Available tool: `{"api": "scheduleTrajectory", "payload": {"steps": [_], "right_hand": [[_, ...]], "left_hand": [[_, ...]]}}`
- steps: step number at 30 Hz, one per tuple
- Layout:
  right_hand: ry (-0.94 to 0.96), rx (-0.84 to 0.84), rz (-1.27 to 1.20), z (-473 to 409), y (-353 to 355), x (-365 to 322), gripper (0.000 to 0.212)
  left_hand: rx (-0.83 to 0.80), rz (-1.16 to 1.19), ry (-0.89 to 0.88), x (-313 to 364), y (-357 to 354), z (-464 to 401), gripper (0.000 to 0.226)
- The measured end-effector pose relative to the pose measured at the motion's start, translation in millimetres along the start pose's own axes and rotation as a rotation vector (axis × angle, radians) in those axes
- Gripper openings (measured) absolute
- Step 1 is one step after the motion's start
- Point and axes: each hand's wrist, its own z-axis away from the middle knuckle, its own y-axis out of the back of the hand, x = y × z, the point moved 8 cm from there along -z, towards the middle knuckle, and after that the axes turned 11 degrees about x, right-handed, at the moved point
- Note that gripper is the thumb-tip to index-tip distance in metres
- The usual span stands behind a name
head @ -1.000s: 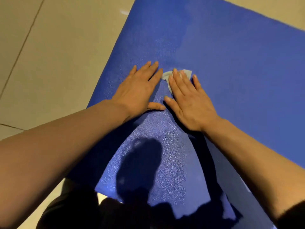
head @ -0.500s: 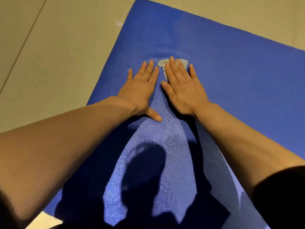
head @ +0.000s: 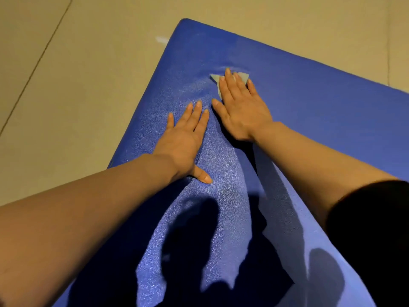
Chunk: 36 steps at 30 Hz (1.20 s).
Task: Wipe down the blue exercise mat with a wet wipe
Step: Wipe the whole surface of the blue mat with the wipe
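Note:
The blue exercise mat (head: pixel 321 111) lies flat on the floor and fills most of the view. A pale wet wipe (head: pixel 215 79) lies on it near the far left corner, mostly hidden under my fingers. My right hand (head: pixel 241 109) presses flat on the wipe with straight fingers. My left hand (head: pixel 188 140) rests flat on the bare mat, just left of and nearer than the right, fingers straight and thumb spread. A shiny damp streak runs down the mat between my arms.
Beige tiled floor (head: pixel 77 85) surrounds the mat on the left and far side. The mat's far left corner (head: pixel 184 21) is in view. Dark shadows of my head and arms fall across the near part of the mat.
My right hand has pushed the wipe farther up the mat toward the far edge. My left hand has stayed behind, so the two hands are now staggered.

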Motion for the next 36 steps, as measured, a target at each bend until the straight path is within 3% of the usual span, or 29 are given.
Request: {"api": "scheduleTrajectory", "payload": {"steps": [3, 8, 11, 14, 18, 26, 28, 30, 34, 36], "right_hand": [[-0.016, -0.02, 0.004, -15, -1, 3, 0.066], [-0.013, 0.043, -0.05, 41, 0, 14, 0.074], [0.0, 0.016, -0.074, 42, 5, 10, 0.067], [-0.07, 0.074, -0.026, 40, 16, 1, 0.059], [-0.126, 0.027, 0.007, 56, 2, -7, 0.067], [-0.098, 0.008, -0.172, 10, 1, 8, 0.069], [-0.056, 0.04, -0.179, 32, 4, 6, 0.069], [-0.037, 0.045, -0.136, 44, 3, 7, 0.069], [-0.095, 0.03, -0.107, -5, 6, 14, 0.069], [-0.106, 0.008, -0.13, -38, 9, 19, 0.068]], "left_hand": [[-0.013, 0.015, 0.001, 0, 0, 1, 0.151], [0.002, -0.009, -0.019, 1, 3, 1, 0.149], [0.019, -0.013, -0.016, 1, 4, 0, 0.149], [0.012, -0.017, -0.016, 2, 4, 1, 0.149], [0.021, -0.014, -0.011, 1, 6, 0, 0.15], [0.012, 0.0, -0.011, -1, 2, 2, 0.146], [0.126, 0.002, -0.01, -5, 5, 5, 0.127], [0.342, 0.052, 0.034, -9, 18, 7, 0.101], [0.688, 0.065, 0.046, 5, 32, -15, 0.063], [0.679, 0.049, 0.102, 10, 29, -34, 0.06]]}}
